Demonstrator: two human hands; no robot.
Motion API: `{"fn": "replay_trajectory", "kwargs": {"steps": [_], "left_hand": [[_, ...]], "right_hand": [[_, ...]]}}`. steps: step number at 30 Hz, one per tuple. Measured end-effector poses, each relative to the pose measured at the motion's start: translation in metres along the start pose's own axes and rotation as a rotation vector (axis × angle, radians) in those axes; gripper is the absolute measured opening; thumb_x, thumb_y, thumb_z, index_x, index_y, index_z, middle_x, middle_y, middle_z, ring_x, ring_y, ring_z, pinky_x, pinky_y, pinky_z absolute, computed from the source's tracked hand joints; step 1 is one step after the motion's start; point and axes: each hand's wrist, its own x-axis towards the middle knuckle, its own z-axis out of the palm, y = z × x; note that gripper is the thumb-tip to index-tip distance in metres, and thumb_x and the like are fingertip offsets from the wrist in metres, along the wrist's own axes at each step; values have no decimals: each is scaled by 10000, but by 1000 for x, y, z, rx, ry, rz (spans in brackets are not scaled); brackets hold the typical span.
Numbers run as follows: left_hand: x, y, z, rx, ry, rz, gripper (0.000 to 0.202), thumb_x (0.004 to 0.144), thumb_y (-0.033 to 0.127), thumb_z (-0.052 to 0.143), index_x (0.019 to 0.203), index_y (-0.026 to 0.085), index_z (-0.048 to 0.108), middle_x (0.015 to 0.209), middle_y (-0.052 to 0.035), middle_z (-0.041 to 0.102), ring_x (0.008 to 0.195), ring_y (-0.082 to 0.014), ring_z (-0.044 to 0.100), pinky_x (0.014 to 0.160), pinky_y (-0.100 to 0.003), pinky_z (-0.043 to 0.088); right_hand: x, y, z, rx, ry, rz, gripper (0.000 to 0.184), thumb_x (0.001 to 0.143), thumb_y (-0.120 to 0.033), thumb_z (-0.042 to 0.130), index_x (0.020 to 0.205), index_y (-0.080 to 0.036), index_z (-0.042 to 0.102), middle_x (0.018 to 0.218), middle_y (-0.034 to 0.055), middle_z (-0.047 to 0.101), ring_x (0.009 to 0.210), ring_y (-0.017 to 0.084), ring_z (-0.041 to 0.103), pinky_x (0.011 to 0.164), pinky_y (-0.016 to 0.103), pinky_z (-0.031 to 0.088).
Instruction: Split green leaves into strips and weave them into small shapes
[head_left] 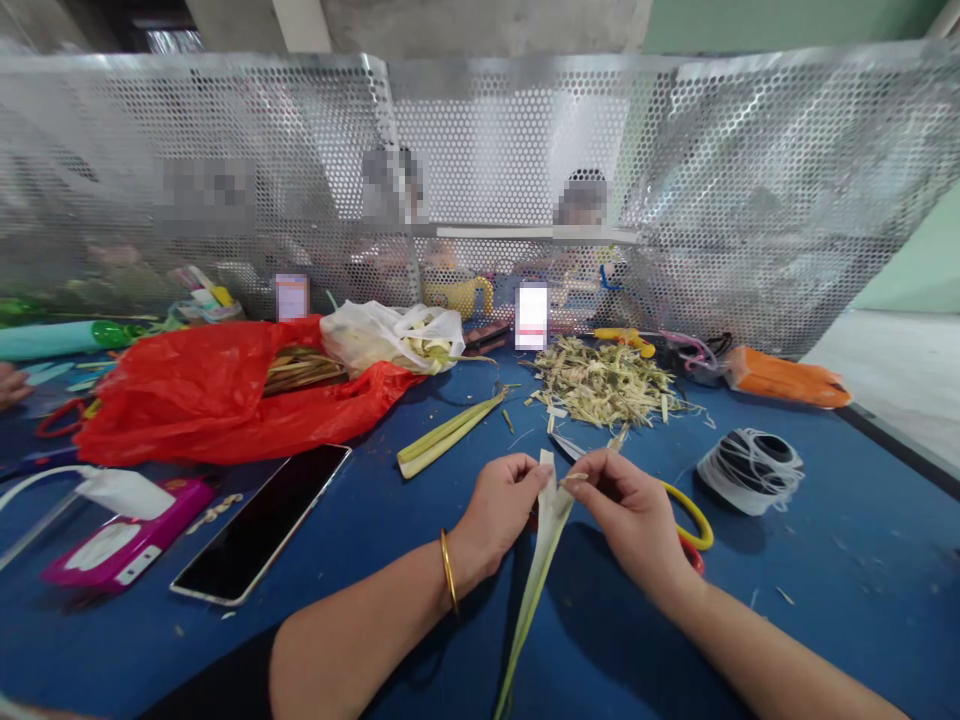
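Note:
Between my two hands, a long pale green leaf strip [534, 580] hangs down toward the table's near edge, its wide end up and split in two. My left hand [501, 505], with a gold bangle at the wrist, pinches the left side of that end. With thumb and finger, my right hand [626, 510] grips the right side. Scissors with yellow and red handles [694, 517] lie partly hidden beneath my right hand, their blade showing beyond it. Another folded leaf piece [448, 437] rests on the blue table [360, 560] farther left.
Leaf scraps [607, 382] are heaped at the back. A string spool [750, 470] and an orange packet [787, 378] lie right. On the left are a red plastic bag [187, 390], a phone [262, 525] and a magenta device [127, 540]. A perforated metal screen [480, 130] closes the far side.

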Motion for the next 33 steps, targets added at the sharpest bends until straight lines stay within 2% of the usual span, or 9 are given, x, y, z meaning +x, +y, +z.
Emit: {"fn": "replay_trajectory", "kwargs": {"steps": [2,7,9,14,19,23,25,27,33], "left_hand": [[1,0,-1,48,26,32,300,725,454,599,636,175,531,502,57,466,441,-82,399,437,-208,298],[2,-1,-3,195,85,150,275,755,406,570,633,160,574,580,29,527,531,-93,423,504,-210,335],[2,0,-3,169,75,128,282,756,421,571,653,159,578,586,26,536,534,-96,430,509,-211,343],[0,-2,0,125,-53,46,319,742,467,595,677,155,574,556,31,527,499,-92,413,480,-212,317],[0,-3,0,95,-17,45,322,739,457,582,647,148,560,568,35,508,524,-88,384,497,-216,304],[3,-2,0,81,31,45,322,715,455,586,609,157,528,535,55,442,516,-85,341,490,-219,280],[4,-2,0,70,45,47,316,720,450,572,604,160,521,531,58,427,515,-87,336,491,-222,279],[5,-2,-1,95,54,76,304,733,437,558,610,160,529,544,52,442,526,-92,349,500,-223,288],[4,-1,-3,238,79,142,263,771,366,530,605,163,544,548,36,482,534,-98,393,516,-220,312]], "right_hand": [[0,1,1,18,-9,7,179,754,-362,654,742,-199,580,662,-17,554,618,131,486,589,252,408],[-1,5,8,247,-186,303,304,682,-418,731,699,-173,552,598,-30,557,550,109,494,536,237,396],[-1,4,8,285,-202,342,301,686,-416,729,689,-162,568,596,-21,567,536,103,492,524,234,387],[3,-1,4,223,-81,236,324,673,-430,736,620,-173,546,538,-40,520,518,100,459,518,236,371],[2,1,2,163,-55,170,286,721,-402,688,623,-186,530,560,-30,529,550,119,478,549,249,396],[-5,2,0,-52,-24,-104,191,804,-332,613,685,-193,559,666,5,587,640,144,517,617,266,419],[-6,1,-1,-119,-38,-184,157,829,-315,594,731,-193,576,709,14,600,664,144,524,636,263,423],[-5,2,1,-72,-70,-128,152,820,-332,610,767,-193,577,709,5,594,654,139,529,618,255,431],[1,6,7,158,-219,200,330,723,-478,689,711,-169,574,647,-18,575,572,124,573,572,251,455]]}}
